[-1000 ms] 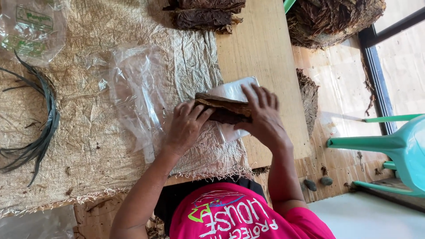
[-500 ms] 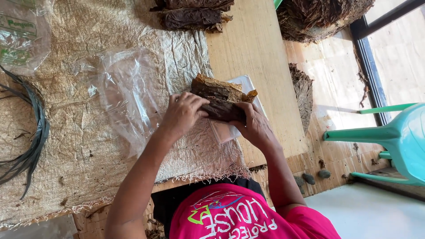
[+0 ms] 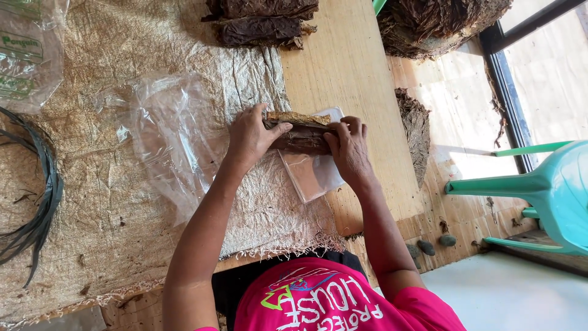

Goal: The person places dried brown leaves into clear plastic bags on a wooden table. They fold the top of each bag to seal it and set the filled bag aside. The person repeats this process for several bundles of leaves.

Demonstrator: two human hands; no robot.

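Note:
A block-shaped bundle of dark brown dried leaves lies across a small clear plastic bag on the woven sackcloth. Both of my hands grip the bundle. My left hand clasps its left end, thumb on top. The right end is under the curled fingers of my right hand. Just left of the bundle, a larger crumpled clear plastic sheet lies on the cloth.
Two more dark leaf bundles lie at the table's far edge. A heap of loose leaves sits on the floor, with a smaller one nearby. Black straps curl at left, and a printed plastic bag lies beyond them. A green plastic chair stands at right.
The bundle has been turned and laid flatter across the small plastic bag. My left hand shifted from its top to its left end, and my right hand moved onto its right end.

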